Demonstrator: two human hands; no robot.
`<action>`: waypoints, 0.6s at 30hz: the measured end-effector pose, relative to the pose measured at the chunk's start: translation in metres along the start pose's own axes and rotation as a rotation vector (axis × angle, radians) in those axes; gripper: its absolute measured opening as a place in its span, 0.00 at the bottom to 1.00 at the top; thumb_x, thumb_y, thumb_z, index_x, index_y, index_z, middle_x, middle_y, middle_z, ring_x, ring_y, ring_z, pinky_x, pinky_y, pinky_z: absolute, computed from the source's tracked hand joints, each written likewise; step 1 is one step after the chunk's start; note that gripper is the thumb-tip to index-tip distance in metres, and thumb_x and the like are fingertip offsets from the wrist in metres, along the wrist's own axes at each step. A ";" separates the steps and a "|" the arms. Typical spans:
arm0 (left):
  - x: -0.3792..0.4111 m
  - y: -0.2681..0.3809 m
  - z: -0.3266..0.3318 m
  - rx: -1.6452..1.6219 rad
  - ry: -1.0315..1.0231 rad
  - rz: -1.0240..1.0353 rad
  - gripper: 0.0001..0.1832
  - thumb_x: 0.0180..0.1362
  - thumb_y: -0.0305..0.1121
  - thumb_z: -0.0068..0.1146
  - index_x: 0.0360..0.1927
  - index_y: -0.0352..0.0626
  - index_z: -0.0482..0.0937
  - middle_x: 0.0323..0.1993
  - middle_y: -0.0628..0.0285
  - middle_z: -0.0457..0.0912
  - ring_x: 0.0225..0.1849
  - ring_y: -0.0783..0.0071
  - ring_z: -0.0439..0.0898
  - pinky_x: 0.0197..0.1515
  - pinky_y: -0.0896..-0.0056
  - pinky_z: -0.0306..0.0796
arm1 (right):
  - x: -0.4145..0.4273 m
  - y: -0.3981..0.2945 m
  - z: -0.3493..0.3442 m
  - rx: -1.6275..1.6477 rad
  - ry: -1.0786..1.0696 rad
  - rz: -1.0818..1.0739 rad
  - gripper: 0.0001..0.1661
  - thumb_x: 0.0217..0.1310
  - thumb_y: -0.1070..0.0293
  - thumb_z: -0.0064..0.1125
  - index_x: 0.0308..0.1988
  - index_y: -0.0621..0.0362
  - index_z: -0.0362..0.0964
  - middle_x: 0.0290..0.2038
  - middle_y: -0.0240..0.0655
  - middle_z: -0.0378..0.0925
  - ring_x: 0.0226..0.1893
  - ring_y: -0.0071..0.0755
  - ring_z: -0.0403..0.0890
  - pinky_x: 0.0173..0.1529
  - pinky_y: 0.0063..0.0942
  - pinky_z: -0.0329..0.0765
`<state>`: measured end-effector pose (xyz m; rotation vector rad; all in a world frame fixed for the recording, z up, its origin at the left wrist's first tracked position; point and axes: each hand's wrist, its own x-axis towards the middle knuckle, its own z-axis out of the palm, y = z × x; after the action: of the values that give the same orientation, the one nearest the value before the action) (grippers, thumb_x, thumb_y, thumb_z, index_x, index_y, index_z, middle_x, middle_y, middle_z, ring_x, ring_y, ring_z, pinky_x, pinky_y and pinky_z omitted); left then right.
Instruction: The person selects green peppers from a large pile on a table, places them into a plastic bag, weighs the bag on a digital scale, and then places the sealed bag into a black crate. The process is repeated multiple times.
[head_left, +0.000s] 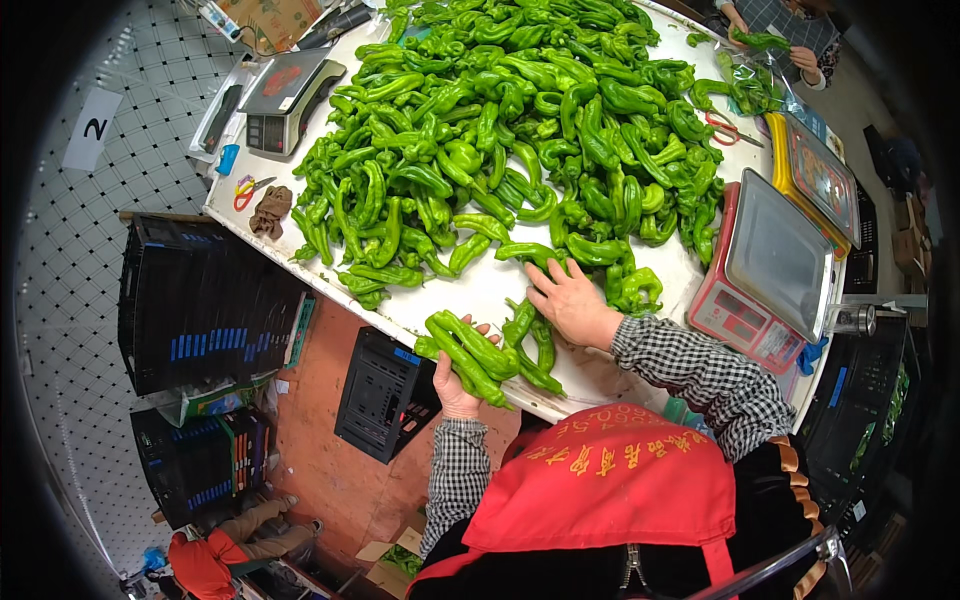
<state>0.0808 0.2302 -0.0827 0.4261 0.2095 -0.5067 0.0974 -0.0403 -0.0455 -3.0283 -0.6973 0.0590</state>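
A large heap of long green peppers (487, 127) covers much of the white table (457, 300) before me. My left hand (457, 382) is at the table's front edge, holding a few green peppers (469, 349) side by side. My right hand (566, 304) lies palm down at the near side of the heap, fingers spread. Its fingertips touch a curved pepper (525, 251); whether they grip it, I cannot tell. Between my hands, several loose peppers (536, 337) rest on the tabletop.
A red scale (780, 255) and a yellow one (817, 172) stand at right, with red-handled scissors (727, 129) beyond. Another scale (289, 97), scissors (246, 193) and a brown cloth (271, 210) lie left. Black crates (210, 300) are stacked on the floor. A person's hands (802, 60) hold a pepper opposite.
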 end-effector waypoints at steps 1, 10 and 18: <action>-0.001 0.000 0.002 -0.006 -0.008 -0.005 0.43 0.66 0.52 0.63 0.75 0.36 0.61 0.64 0.40 0.75 0.63 0.40 0.77 0.64 0.37 0.76 | 0.000 0.002 0.002 0.087 0.021 0.015 0.32 0.53 0.67 0.63 0.60 0.54 0.75 0.68 0.48 0.67 0.65 0.57 0.69 0.68 0.55 0.66; -0.012 0.003 -0.007 0.003 -0.037 -0.074 0.38 0.64 0.50 0.66 0.70 0.38 0.68 0.62 0.38 0.75 0.65 0.40 0.76 0.69 0.38 0.70 | 0.010 0.028 -0.043 0.941 0.431 0.330 0.23 0.61 0.64 0.70 0.53 0.63 0.76 0.45 0.48 0.79 0.44 0.51 0.79 0.51 0.40 0.77; -0.010 -0.022 0.027 -0.021 -0.039 -0.191 0.38 0.66 0.47 0.63 0.74 0.40 0.64 0.71 0.46 0.69 0.71 0.47 0.70 0.72 0.38 0.67 | -0.009 -0.013 -0.070 1.152 0.156 0.276 0.17 0.66 0.59 0.68 0.37 0.64 0.77 0.21 0.38 0.73 0.23 0.26 0.72 0.30 0.31 0.71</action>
<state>0.0631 0.2054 -0.0635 0.3769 0.2194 -0.6990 0.0865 -0.0349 0.0251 -1.9524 -0.1118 0.1602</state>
